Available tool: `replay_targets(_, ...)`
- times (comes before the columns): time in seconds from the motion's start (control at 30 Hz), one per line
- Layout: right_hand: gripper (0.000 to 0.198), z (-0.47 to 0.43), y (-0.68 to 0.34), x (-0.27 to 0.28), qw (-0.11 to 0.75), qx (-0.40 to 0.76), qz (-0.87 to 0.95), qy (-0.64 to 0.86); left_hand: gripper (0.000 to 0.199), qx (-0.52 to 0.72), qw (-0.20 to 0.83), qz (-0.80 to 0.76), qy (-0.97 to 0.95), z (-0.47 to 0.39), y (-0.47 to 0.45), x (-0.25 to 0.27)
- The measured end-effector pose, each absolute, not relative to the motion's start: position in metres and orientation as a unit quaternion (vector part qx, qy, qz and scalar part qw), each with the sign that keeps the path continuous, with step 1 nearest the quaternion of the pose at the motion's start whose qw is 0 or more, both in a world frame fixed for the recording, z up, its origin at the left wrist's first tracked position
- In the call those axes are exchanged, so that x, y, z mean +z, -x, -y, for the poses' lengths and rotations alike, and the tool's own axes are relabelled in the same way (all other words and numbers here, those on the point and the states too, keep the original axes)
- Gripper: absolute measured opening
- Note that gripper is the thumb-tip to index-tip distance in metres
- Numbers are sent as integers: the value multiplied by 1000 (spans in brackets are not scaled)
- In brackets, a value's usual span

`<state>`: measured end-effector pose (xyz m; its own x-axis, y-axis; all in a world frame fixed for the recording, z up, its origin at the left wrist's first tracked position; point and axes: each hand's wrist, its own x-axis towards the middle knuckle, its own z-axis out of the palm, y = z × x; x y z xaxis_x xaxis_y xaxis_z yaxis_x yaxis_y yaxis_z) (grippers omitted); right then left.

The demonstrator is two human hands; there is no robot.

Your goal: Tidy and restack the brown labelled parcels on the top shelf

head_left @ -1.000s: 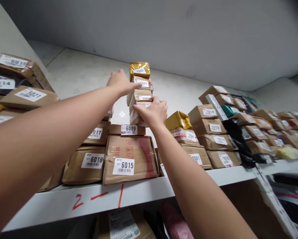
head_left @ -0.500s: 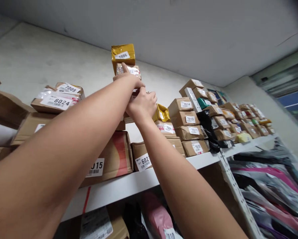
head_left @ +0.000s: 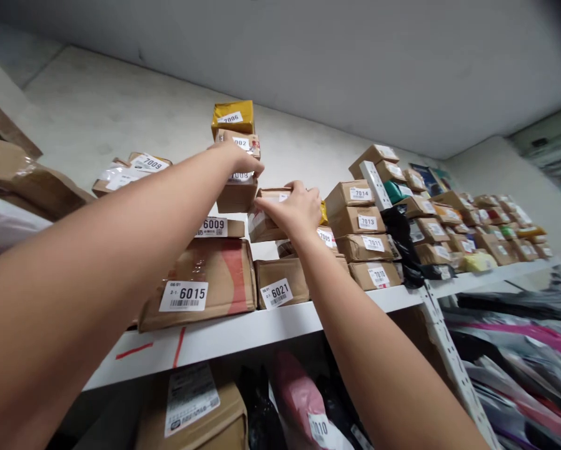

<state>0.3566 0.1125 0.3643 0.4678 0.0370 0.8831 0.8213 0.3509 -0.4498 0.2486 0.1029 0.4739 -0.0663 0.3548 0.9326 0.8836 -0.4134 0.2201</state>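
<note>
My right hand (head_left: 292, 209) is clamped on a small brown cardboard parcel (head_left: 264, 219) with a white label, held in the air just right of the tall stack of small taped parcels (head_left: 237, 162). My left hand (head_left: 240, 161) presses flat against that stack's front, fingers closed on nothing. The stack stands on the flat brown box labelled 6009 (head_left: 217, 227), topped by a gold-wrapped parcel labelled 7006 (head_left: 232, 117). All sit on the white shelf (head_left: 243, 331).
</note>
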Motion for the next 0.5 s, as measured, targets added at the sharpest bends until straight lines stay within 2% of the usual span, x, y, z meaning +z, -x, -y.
replay_targets(0.07, 76, -115, -354, 356, 701, -276, 441, 487, 117, -545, 231, 514, 620, -101, -237, 458)
replay_targets(0.2, 75, -122, -350, 338, 703, -261, 457, 479, 121, -541, 228, 545, 598, -98, -218, 431)
replay_targets(0.5, 79, -136, -356, 309, 706, -242, 453, 488, 120, -552, 258, 556, 566, -97, -202, 395)
